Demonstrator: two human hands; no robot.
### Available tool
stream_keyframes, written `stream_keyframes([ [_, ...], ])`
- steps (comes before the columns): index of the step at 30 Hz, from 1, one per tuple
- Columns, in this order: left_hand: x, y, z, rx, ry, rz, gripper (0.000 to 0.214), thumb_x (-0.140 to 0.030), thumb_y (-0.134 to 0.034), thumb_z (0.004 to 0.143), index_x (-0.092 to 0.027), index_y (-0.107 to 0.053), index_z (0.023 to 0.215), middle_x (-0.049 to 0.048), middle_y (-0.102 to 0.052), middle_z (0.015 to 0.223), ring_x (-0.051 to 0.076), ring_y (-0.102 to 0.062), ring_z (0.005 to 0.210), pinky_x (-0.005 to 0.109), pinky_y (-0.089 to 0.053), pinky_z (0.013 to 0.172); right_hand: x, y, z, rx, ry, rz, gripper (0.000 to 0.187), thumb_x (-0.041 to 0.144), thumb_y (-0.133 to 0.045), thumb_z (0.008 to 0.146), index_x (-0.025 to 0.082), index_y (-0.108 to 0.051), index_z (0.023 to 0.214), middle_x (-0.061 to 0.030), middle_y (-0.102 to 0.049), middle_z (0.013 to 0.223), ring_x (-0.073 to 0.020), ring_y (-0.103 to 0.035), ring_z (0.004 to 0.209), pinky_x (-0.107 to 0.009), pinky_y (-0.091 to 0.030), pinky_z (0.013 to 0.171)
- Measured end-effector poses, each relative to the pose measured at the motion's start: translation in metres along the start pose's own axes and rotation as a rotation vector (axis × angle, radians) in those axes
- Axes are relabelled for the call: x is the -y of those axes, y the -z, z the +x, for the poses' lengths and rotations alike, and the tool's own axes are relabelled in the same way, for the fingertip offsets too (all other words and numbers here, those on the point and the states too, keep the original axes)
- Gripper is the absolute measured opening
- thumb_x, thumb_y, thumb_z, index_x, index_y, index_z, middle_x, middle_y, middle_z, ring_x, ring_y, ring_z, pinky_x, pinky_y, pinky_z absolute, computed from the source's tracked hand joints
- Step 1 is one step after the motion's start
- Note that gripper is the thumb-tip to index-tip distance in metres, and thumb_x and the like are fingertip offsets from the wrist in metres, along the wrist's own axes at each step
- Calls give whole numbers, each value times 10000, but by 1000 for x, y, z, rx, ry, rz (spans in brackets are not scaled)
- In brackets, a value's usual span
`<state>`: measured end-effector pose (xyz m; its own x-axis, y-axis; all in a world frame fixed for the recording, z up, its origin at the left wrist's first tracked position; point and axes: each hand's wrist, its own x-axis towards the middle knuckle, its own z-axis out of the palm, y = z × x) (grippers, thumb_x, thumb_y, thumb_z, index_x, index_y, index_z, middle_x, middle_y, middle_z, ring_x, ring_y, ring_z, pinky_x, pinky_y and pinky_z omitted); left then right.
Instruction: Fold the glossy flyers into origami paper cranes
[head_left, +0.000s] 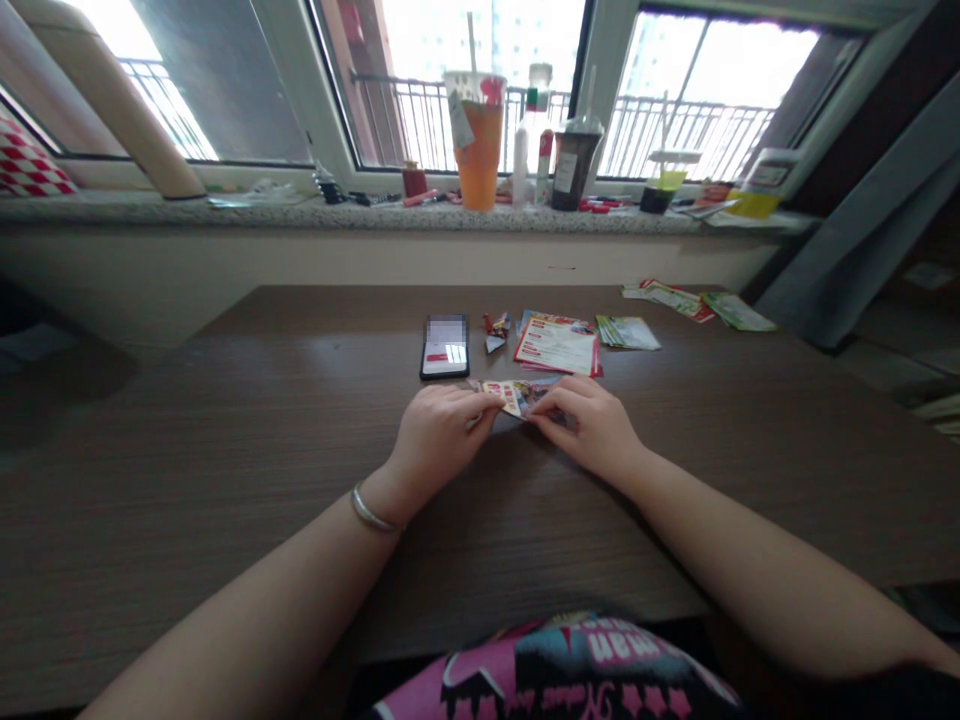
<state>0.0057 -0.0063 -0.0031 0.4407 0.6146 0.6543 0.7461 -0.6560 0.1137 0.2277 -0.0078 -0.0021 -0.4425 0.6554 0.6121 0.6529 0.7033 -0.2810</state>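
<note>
A small folded piece of printed paper (516, 396) lies on the dark wooden table (225, 450) in front of me. My left hand (435, 432) pinches its left end with curled fingers; a metal bangle sits on that wrist. My right hand (589, 425) presses and pinches the right end, its fingers closed over the paper. Part of the paper is hidden under both hands.
Just beyond lie a phone (445, 347), a small folded paper figure (496, 330), a stack of flyers (559, 345) and more leaflets (628, 332) to the right. On the window sill (300, 215) stand an orange drink cup (478, 140), bottles and other cups.
</note>
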Motion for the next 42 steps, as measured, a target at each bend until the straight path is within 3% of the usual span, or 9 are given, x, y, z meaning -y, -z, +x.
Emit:
stream_keyframes([
  [6,-4,4,1,23,66,-62,165,-298,-592,872,-216,-727,920,18,-757,868,180,-705,730,291,-517,668,-7,1,3,-154,-21,-30,96,246,-670,803,236,-673,898,-51,-684,961,-229,-589,936,-417,-464,868],
  [11,-2,2,4,-32,43,-31,116,-238,-618,846,-213,-707,917,14,-752,842,168,-699,699,269,-511,649,-11,1,4,-189,-70,-39,251,224,-679,778,240,-645,1026,-57,-689,1062,-255,-594,1003,-460,-448,914],
  [15,-3,1,3,-82,124,-62,116,-215,-635,817,-200,-618,931,-7,-726,749,146,-674,631,250,-501,610,-14,-1,3,-189,-84,-9,262,215,-684,770,231,-645,1029,-64,-704,1000,-263,-618,955,-460,-474,879],
  [19,-4,-1,2,-72,228,-165,324,-203,-661,796,-195,-513,1085,-24,-705,732,138,-662,637,250,-511,634,-15,-2,2,-193,-98,43,235,187,-671,776,215,-652,1009,-54,-710,916,-246,-627,902,-435,-492,854],
  [22,-2,-2,2,-38,230,-204,432,-186,-656,789,-187,-481,1185,23,-691,882,148,-655,728,282,-530,700,-15,-1,2,-181,-94,67,190,184,-658,788,216,-661,975,-53,-707,907,-237,-622,893,-422,-498,845],
  [25,2,-3,2,-56,163,-193,416,-182,-660,768,-174,-535,1165,99,-603,1109,214,-599,1002,375,-513,869,-16,1,3,-161,-80,71,98,185,-649,796,216,-668,887,-49,-699,871,-226,-614,876,-401,-501,829],
  [31,5,-1,2,-23,124,-169,279,-68,-509,799,-204,-677,976,77,-553,1154,233,-503,1119,454,-410,998,-20,3,4,-20,13,60,53,172,-627,816,210,-659,800,-31,-690,808,-199,-600,850,-354,-492,804],
  [36,5,3,2,-49,185,-55,208,-197,-512,880,-206,-704,960,93,-527,1258,264,-461,1178,478,-374,1016,-22,3,4,171,98,36,62,212,-616,845,201,-669,816,-41,-693,841,-187,-601,846,-341,-478,798],
  [42,7,1,2,108,-66,-102,155,-218,-552,878,-236,-706,884,14,-678,1129,242,-496,1196,510,-242,1126,-20,4,4,333,164,13,61,203,-623,838,214,-679,815,-41,-698,892,-199,-601,925,-354,-468,859],
])
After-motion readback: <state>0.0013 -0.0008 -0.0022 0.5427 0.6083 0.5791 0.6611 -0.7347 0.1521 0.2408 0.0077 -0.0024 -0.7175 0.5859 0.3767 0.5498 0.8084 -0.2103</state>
